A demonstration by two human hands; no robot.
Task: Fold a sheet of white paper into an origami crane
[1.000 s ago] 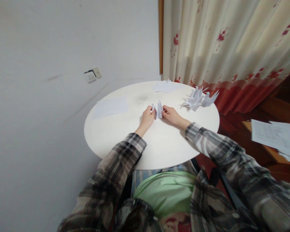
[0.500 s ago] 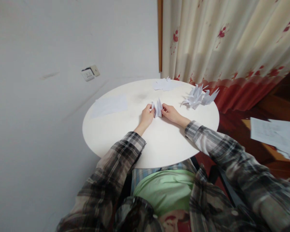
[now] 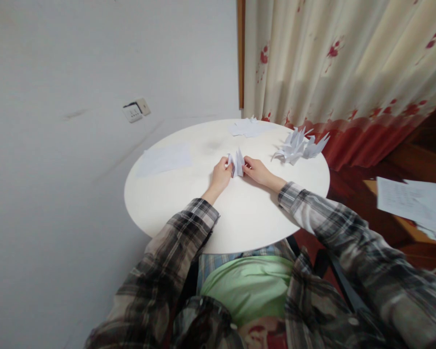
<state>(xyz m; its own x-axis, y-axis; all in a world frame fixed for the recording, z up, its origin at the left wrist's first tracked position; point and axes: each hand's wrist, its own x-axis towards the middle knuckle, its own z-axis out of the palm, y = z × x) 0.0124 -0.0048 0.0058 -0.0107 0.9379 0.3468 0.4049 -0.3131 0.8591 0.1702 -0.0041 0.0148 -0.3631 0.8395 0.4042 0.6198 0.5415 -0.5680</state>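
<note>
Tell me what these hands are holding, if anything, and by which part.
A folded white paper piece: the left hand grips its left side, the right hand its right side. Which folds they pinch is too small to tell.

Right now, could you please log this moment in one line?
left hand: pinches folded paper | right hand: pinches folded paper | origami cluster: table, far right

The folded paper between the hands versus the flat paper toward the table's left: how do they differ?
The folded paper rises to a point, while the flat paper lies spread out. The folded paper covers a much smaller area than the flat paper. The left hand and right hand hold the folded paper; neither touches the flat paper. Both look whitish.
</note>
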